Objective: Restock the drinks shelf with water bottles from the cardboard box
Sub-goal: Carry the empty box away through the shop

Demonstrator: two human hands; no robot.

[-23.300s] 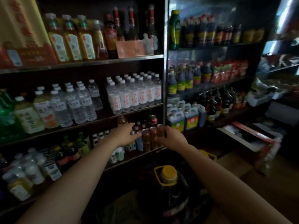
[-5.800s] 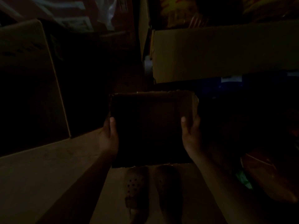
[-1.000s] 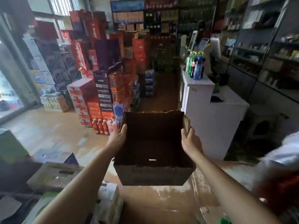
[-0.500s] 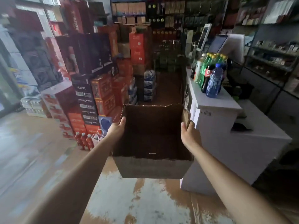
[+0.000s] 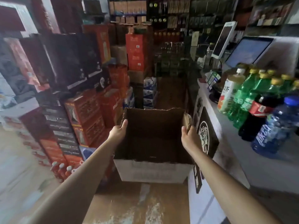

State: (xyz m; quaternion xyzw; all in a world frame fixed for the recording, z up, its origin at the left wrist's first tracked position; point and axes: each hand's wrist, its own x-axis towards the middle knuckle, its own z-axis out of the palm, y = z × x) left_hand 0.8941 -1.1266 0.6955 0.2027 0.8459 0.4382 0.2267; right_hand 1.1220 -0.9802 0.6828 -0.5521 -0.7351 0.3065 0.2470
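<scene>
Two hands on the load: the left hand [image 5: 119,131] grips the left wall of the cardboard box [image 5: 153,171], thumb hooked over the rim, and the right hand [image 5: 188,136] clamps the right wall the same way, a loose flap [image 5: 186,119] folded just beyond its thumb. I see the box held level in the air at about waist height, open top toward me, and its inside shows only bare dark cardboard — no water bottles in view. I judge the step in hand to be carrying this emptied box through the aisle. To do it well I would keep both grips even so the box stays level, and steer it between the white counter [image 5: 252,160] just to the right, with its soft-drink bottles [image 5: 252,92], and the stacked red cartons [image 5: 90,113] to the left — the right wall sits close to the counter edge, so drift left a little.
</scene>
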